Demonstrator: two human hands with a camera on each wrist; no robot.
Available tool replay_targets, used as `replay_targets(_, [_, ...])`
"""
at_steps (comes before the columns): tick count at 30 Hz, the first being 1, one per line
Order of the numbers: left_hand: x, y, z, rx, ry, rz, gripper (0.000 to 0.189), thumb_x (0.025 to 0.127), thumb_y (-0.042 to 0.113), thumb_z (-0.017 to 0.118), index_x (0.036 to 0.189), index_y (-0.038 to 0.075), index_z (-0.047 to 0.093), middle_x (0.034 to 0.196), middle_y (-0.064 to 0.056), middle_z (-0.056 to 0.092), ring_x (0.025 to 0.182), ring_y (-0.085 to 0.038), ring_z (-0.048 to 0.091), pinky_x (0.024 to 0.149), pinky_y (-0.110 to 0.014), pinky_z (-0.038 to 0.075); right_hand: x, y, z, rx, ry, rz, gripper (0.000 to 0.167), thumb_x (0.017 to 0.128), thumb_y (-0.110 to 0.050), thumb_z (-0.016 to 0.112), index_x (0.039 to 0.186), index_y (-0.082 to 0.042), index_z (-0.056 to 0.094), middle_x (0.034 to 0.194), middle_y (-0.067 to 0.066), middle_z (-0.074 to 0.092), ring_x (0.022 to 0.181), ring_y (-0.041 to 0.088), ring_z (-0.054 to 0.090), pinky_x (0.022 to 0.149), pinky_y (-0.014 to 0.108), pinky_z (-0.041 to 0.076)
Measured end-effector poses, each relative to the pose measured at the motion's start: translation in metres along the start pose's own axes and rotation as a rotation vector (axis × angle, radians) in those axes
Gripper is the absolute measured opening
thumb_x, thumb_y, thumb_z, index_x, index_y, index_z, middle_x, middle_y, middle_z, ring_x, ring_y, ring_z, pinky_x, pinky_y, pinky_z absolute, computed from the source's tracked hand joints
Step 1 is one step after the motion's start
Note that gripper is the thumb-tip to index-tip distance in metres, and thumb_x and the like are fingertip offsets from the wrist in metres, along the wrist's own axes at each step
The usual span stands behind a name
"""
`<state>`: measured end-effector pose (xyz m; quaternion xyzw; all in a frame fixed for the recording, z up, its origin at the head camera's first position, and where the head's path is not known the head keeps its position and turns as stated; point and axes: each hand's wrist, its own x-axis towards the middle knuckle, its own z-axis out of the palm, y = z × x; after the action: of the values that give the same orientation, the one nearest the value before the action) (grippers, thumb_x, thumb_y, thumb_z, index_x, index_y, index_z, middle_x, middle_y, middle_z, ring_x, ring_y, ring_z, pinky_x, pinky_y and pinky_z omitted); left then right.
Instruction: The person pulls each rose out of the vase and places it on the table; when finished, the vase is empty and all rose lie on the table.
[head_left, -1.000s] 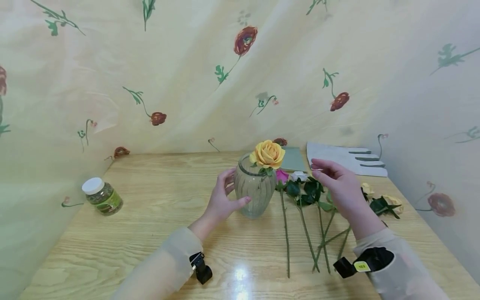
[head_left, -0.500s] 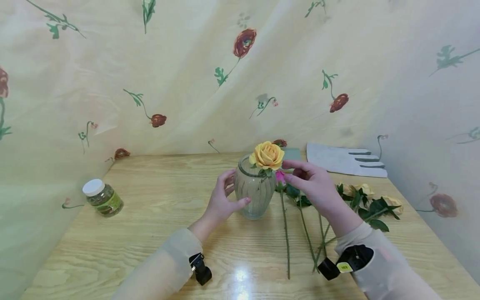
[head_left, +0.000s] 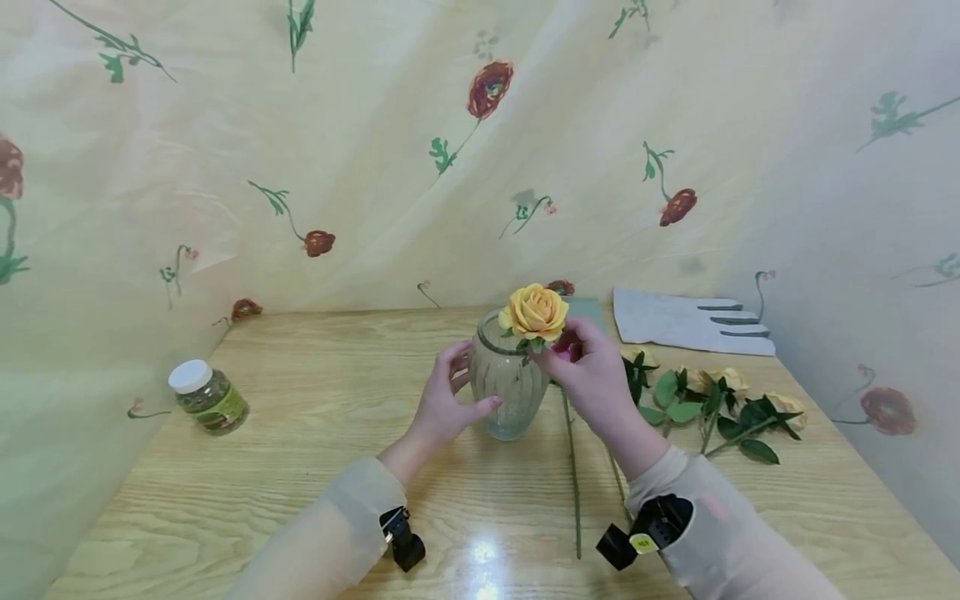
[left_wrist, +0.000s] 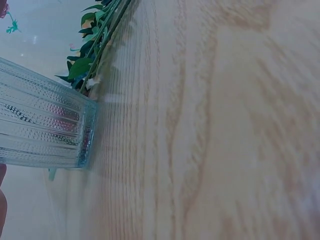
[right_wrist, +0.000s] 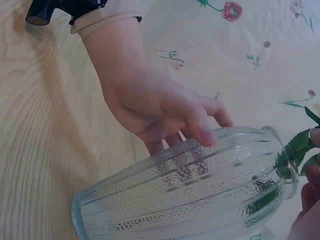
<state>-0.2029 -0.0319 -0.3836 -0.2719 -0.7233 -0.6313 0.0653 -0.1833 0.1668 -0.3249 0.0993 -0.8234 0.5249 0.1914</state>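
Observation:
A ribbed clear glass vase (head_left: pixel 510 383) stands upright on the wooden table, a yellow rose (head_left: pixel 536 312) at its mouth. My left hand (head_left: pixel 446 398) holds the vase's left side, thumb across the front and fingers behind. My right hand (head_left: pixel 600 379) is at the rose just under its bloom, thumb and fingers pinching there. In the right wrist view, those fingertips (right_wrist: pixel 311 182) show at the right edge beside green leaves (right_wrist: pixel 300 147) by the rim. A pink bloom lies mostly hidden behind the right hand; its stem (head_left: pixel 573 483) runs toward me.
Several pale yellow roses (head_left: pixel 731 382) with leaves lie on the right of the table. Behind them is a light grey glove-shaped sheet (head_left: pixel 675 321), next to a green sheet (head_left: pixel 587 310). A white-lidded jar (head_left: pixel 210 398) stands far left. A flower-patterned cloth (head_left: pixel 375 150) hangs behind.
My right hand has moved left from above the lying roses to the yellow rose at the vase and closed its fingertips there. The left hand and vase have stayed in place.

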Motion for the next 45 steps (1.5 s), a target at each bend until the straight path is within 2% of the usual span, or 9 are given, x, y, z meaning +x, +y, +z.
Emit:
replay_targets(6, [0.001, 0.000, 0.001, 0.010, -0.010, 0.012, 0.074, 0.075, -0.004, 0.071, 0.134, -0.003, 0.026, 0.134, -0.025, 0.036, 0.121, -0.039, 0.041, 0.101, -0.046, 0.038, 0.001, 0.001, 0.007, -0.020, 0.069, 0.022, 0.023, 0.082, -0.013, 0.073, 0.100, -0.007, 0.059, 0.075, 0.005, 0.048, 0.061, 0.017, 0.043, 0.047, 0.023, 0.037])
replay_targets(17, [0.001, 0.001, 0.001, 0.017, -0.001, 0.025, 0.073, 0.074, -0.007, 0.071, 0.133, -0.005, 0.027, 0.132, -0.027, 0.037, 0.118, -0.040, 0.042, 0.100, -0.047, 0.039, 0.002, -0.004, 0.016, 0.024, 0.116, 0.007, 0.023, 0.079, -0.002, 0.071, 0.101, -0.003, 0.061, 0.078, 0.008, 0.052, 0.065, 0.018, 0.043, 0.052, 0.023, 0.036])
replay_targets(20, [0.004, -0.012, 0.001, 0.003, 0.007, 0.022, 0.076, 0.073, -0.008, 0.072, 0.134, -0.003, 0.027, 0.133, -0.025, 0.037, 0.119, -0.039, 0.042, 0.100, -0.046, 0.039, 0.002, -0.005, 0.019, 0.031, 0.110, -0.021, 0.026, 0.080, -0.003, 0.071, 0.104, -0.003, 0.062, 0.079, 0.007, 0.052, 0.064, 0.019, 0.042, 0.051, 0.023, 0.035])
replay_targets(24, [0.006, -0.035, 0.003, -0.014, 0.020, 0.007, 0.079, 0.072, -0.006, 0.074, 0.136, 0.005, 0.028, 0.135, -0.018, 0.038, 0.120, -0.032, 0.043, 0.101, -0.043, 0.039, 0.002, -0.007, 0.022, 0.006, 0.108, -0.038, 0.029, 0.080, -0.005, 0.072, 0.108, -0.004, 0.063, 0.084, 0.008, 0.053, 0.067, 0.021, 0.042, 0.053, 0.025, 0.036])
replay_targets(28, [0.006, -0.039, 0.005, -0.012, 0.024, 0.009, 0.078, 0.074, -0.001, 0.075, 0.136, 0.010, 0.030, 0.134, -0.012, 0.040, 0.120, -0.027, 0.044, 0.101, -0.039, 0.040, 0.004, -0.009, 0.024, -0.052, 0.110, -0.067, 0.031, 0.079, -0.006, 0.073, 0.109, -0.003, 0.065, 0.087, 0.008, 0.055, 0.075, 0.020, 0.044, 0.059, 0.028, 0.038])
replay_targets(34, [0.006, -0.036, 0.005, -0.018, 0.031, 0.008, 0.079, 0.073, -0.004, 0.075, 0.136, 0.008, 0.030, 0.134, -0.014, 0.039, 0.120, -0.028, 0.044, 0.101, -0.039, 0.040, 0.011, -0.014, 0.026, -0.119, 0.119, -0.167, 0.029, 0.076, -0.009, 0.077, 0.104, -0.007, 0.069, 0.087, 0.005, 0.062, 0.077, 0.020, 0.045, 0.062, 0.034, 0.039])
replay_targets(37, [0.005, -0.025, 0.004, -0.020, 0.024, 0.011, 0.077, 0.072, -0.007, 0.073, 0.135, 0.004, 0.029, 0.133, -0.018, 0.039, 0.119, -0.033, 0.044, 0.101, -0.042, 0.040, 0.014, -0.017, 0.026, -0.129, 0.127, -0.208, 0.022, 0.076, -0.006, 0.075, 0.098, -0.007, 0.071, 0.086, 0.004, 0.065, 0.077, 0.020, 0.045, 0.066, 0.035, 0.038])
replay_targets(42, [0.002, -0.003, 0.003, -0.010, 0.010, 0.013, 0.072, 0.074, -0.007, 0.071, 0.132, -0.002, 0.029, 0.131, -0.023, 0.039, 0.118, -0.037, 0.043, 0.100, -0.046, 0.040, 0.014, -0.019, 0.027, -0.125, 0.129, -0.175, 0.017, 0.076, -0.003, 0.072, 0.093, -0.006, 0.071, 0.081, 0.006, 0.062, 0.077, 0.020, 0.046, 0.063, 0.033, 0.038])
replay_targets(45, [0.002, -0.001, 0.003, -0.007, 0.012, 0.017, 0.073, 0.073, -0.007, 0.071, 0.133, -0.003, 0.029, 0.132, -0.024, 0.039, 0.118, -0.037, 0.043, 0.100, -0.046, 0.039, 0.014, -0.018, 0.026, -0.115, 0.123, -0.130, 0.018, 0.077, -0.004, 0.071, 0.096, -0.005, 0.071, 0.083, 0.009, 0.059, 0.078, 0.020, 0.047, 0.060, 0.033, 0.038])
